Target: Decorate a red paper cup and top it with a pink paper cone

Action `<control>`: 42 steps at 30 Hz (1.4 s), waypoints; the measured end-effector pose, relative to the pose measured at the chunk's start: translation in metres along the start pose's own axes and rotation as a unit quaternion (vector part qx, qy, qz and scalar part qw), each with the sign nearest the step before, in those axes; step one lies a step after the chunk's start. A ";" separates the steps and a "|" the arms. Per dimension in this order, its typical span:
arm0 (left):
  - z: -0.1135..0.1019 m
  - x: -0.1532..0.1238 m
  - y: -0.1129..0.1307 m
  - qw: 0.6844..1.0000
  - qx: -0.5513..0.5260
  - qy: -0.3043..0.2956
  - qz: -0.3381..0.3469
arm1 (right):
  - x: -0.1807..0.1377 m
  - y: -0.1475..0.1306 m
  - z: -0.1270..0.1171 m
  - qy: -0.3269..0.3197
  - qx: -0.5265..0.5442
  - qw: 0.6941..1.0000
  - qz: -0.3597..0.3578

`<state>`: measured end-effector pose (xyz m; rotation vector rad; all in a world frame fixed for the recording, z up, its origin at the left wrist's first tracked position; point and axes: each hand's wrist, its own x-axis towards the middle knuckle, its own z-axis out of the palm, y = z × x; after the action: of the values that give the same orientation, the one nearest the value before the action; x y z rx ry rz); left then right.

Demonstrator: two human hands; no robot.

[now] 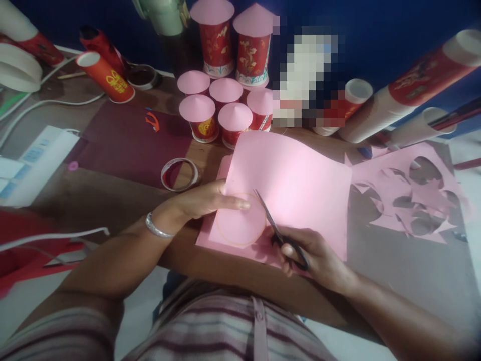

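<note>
A pink paper sheet (296, 175) curves up in front of me, with a circle outlined in orange at its lower left corner. My left hand (210, 198) is closed on the sheet's left edge, the thumb lying on top across the circle. My right hand (308, 253) grips black-handled scissors (280, 233) by the finger loops. Their blades point up and left over the sheet, along the circle's right side. Below the raised sheet lies more pink paper (205, 238) on the table.
Several small red cylinders with pink cone tops (235, 118) stand behind the sheet, two taller ones (253, 50) farther back. Pink offcuts with round holes (406, 195) lie right. A tape roll (179, 174) sits left, near an orange tube (105, 77). Cardboard tubes (409, 90) lean at the back right.
</note>
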<state>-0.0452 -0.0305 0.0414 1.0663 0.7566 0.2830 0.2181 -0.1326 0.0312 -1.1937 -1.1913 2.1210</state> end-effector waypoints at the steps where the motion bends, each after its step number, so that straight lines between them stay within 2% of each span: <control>1: 0.000 0.000 0.000 1.000 0.000 0.001 0.000 | 0.000 0.000 0.000 0.000 -0.003 1.000 0.001; 22: -0.002 -0.001 -0.002 1.000 -0.001 -0.012 0.016 | 0.003 -0.006 -0.003 -0.006 -0.010 1.000 -0.005; 25: -0.001 -0.002 0.000 1.000 0.014 0.020 0.015 | 0.004 -0.006 -0.004 -0.001 -0.007 1.000 -0.008; 29: -0.001 -0.003 -0.003 0.991 0.062 0.115 0.025 | 0.004 -0.007 -0.004 -0.005 -0.009 1.000 -0.003; 31: -0.002 -0.004 -0.005 0.987 0.070 0.141 0.026 | 0.003 -0.007 -0.004 -0.005 -0.008 1.000 -0.003; 37: -0.003 -0.003 -0.005 0.989 0.073 0.120 0.041 | 0.002 -0.004 -0.005 -0.006 0.001 1.000 -0.004; 42: -0.002 -0.003 -0.003 0.993 0.059 0.101 -0.013 | 0.003 -0.001 -0.005 0.000 0.006 1.000 -0.003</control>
<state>-0.0493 -0.0319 0.0400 1.1489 0.9774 0.3293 0.2209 -0.1272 0.0288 -1.1832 -1.1801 2.1213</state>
